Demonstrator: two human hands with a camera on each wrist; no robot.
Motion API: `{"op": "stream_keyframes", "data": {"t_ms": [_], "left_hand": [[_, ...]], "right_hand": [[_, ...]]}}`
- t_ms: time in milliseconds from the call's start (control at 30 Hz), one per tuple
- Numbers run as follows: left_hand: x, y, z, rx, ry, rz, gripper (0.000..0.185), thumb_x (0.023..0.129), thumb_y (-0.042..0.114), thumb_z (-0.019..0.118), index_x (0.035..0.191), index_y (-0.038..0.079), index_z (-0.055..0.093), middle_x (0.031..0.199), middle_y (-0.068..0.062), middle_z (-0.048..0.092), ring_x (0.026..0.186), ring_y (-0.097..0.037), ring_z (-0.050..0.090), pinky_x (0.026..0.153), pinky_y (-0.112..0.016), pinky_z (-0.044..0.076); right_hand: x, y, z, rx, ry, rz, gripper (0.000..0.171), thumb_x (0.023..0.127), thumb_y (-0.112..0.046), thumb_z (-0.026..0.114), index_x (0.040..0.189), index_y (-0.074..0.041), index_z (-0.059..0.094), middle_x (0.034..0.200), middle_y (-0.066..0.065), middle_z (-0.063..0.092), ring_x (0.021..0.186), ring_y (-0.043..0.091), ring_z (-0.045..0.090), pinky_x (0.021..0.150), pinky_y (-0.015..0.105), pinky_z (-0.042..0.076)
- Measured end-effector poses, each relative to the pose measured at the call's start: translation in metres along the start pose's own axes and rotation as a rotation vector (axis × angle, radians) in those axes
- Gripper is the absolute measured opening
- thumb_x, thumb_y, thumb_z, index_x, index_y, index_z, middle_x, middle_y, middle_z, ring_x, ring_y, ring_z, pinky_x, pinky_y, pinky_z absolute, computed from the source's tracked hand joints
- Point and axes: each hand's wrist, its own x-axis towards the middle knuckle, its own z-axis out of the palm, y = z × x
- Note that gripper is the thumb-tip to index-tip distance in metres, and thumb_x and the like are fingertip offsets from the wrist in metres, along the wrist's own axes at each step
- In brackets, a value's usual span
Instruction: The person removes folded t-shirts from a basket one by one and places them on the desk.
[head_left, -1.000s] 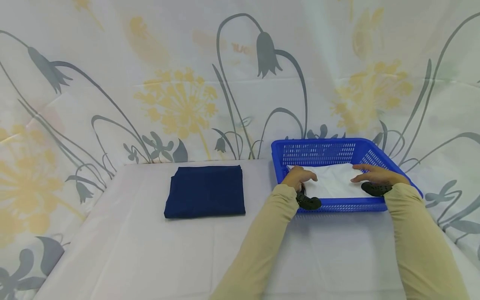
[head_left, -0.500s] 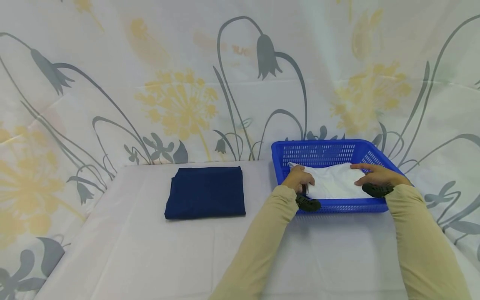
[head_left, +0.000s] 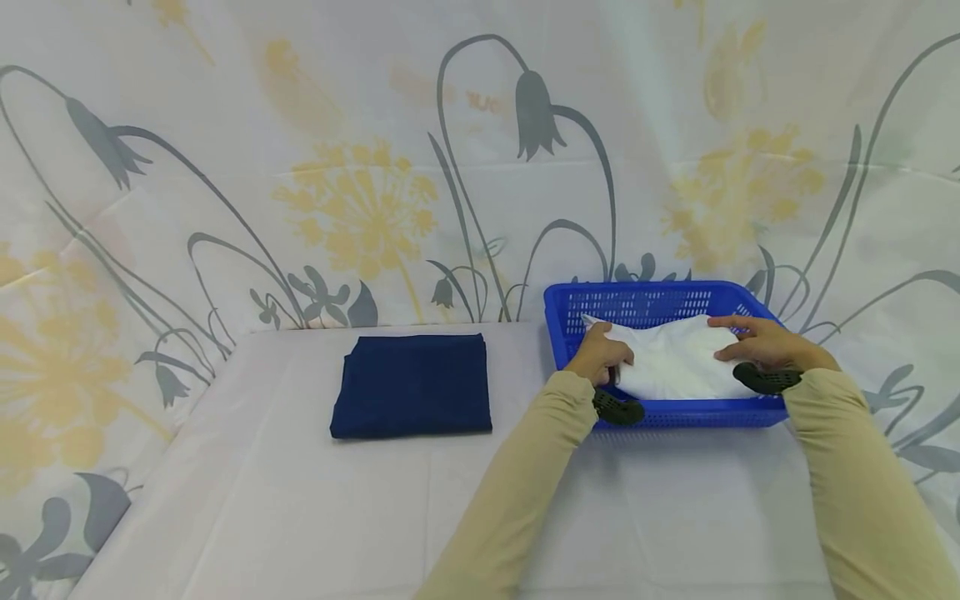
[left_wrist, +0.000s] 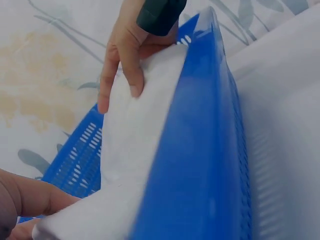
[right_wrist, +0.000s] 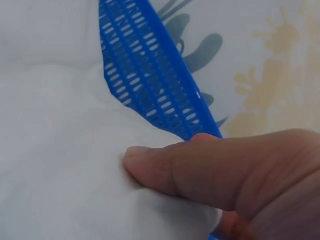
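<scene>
Folded white cloth [head_left: 675, 360] sits inside a blue plastic basket [head_left: 678, 408] in the head view, its middle sagging between two raised ends. My left hand [head_left: 602, 354] grips the cloth's left end, and my right hand [head_left: 776, 345] grips the right end. In the left wrist view, the left thumb and fingers [left_wrist: 37, 197] pinch a folded edge, and the other hand [left_wrist: 127, 50] holds the far end. A close look from the right wrist shows the thumb [right_wrist: 170, 167] pressing on top of the white cloth [right_wrist: 65, 150], with the fingers mostly hidden beneath.
A folded navy cloth [head_left: 412, 385] lies left of the basket on the white-covered table [head_left: 322, 517]. Behind the basket hangs a flower-patterned curtain [head_left: 487, 208]. The basket's perforated back wall [head_left: 637, 305] rises behind the white cloth.
Both hands have tightened at the ends of the white cloth and raised it slightly, so its flat top now dips in the middle. The right hand has shifted a little to the right.
</scene>
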Motion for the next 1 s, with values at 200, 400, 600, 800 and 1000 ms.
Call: {"op": "stream_keyframes", "data": {"t_ms": [200, 400, 600, 800, 1000], "left_hand": [[-0.004, 0.01, -0.002, -0.065, 0.015, 0.045, 0.067, 0.081, -0.004, 0.07, 0.14, 0.021, 0.051, 0.135, -0.005, 0.05, 0.066, -0.016, 0.042, 0.049, -0.03, 0.03], [-0.006, 0.017, -0.008, -0.147, 0.008, 0.119, 0.067, 0.082, -0.005, 0.067, 0.141, 0.021, 0.05, 0.133, -0.005, 0.05, 0.044, -0.014, 0.029, 0.04, -0.028, 0.026], [-0.008, 0.021, -0.017, -0.261, -0.032, 0.203, 0.069, 0.079, -0.01, 0.062, 0.142, 0.017, 0.049, 0.11, -0.004, 0.053, 0.04, -0.011, 0.024, 0.039, -0.025, 0.025], [-0.012, 0.027, -0.031, -0.307, -0.07, 0.26, 0.069, 0.079, -0.009, 0.064, 0.141, 0.017, 0.05, 0.117, -0.004, 0.054, 0.05, -0.013, 0.037, 0.045, -0.026, 0.032], [-0.018, 0.031, -0.045, -0.349, -0.128, 0.293, 0.069, 0.081, -0.01, 0.067, 0.142, 0.017, 0.049, 0.123, -0.005, 0.055, 0.077, -0.019, 0.061, 0.067, -0.033, 0.052]], "right_hand": [[-0.005, -0.012, -0.006, 0.082, 0.039, -0.001, 0.062, 0.089, -0.016, 0.07, 0.143, -0.01, 0.041, 0.103, 0.018, 0.059, 0.045, 0.004, 0.027, 0.042, 0.022, 0.033], [-0.008, -0.023, -0.009, 0.174, 0.066, -0.013, 0.046, 0.089, -0.017, 0.071, 0.126, -0.035, 0.051, 0.139, 0.042, 0.031, 0.054, 0.002, 0.029, 0.043, 0.02, 0.032], [-0.011, -0.033, -0.012, 0.199, 0.083, -0.026, 0.047, 0.093, -0.018, 0.066, 0.13, -0.041, 0.049, 0.146, 0.045, 0.006, 0.059, 0.0, 0.033, 0.05, 0.018, 0.036], [-0.015, -0.045, -0.01, 0.251, 0.123, -0.049, 0.051, 0.095, -0.017, 0.064, 0.138, -0.039, 0.046, 0.141, 0.036, 0.028, 0.085, -0.001, 0.052, 0.07, 0.021, 0.047], [-0.022, -0.057, -0.008, 0.368, 0.166, -0.052, 0.051, 0.095, -0.013, 0.065, 0.138, -0.032, 0.046, 0.108, -0.013, 0.057, 0.087, 0.007, 0.06, 0.07, 0.028, 0.053]]}}
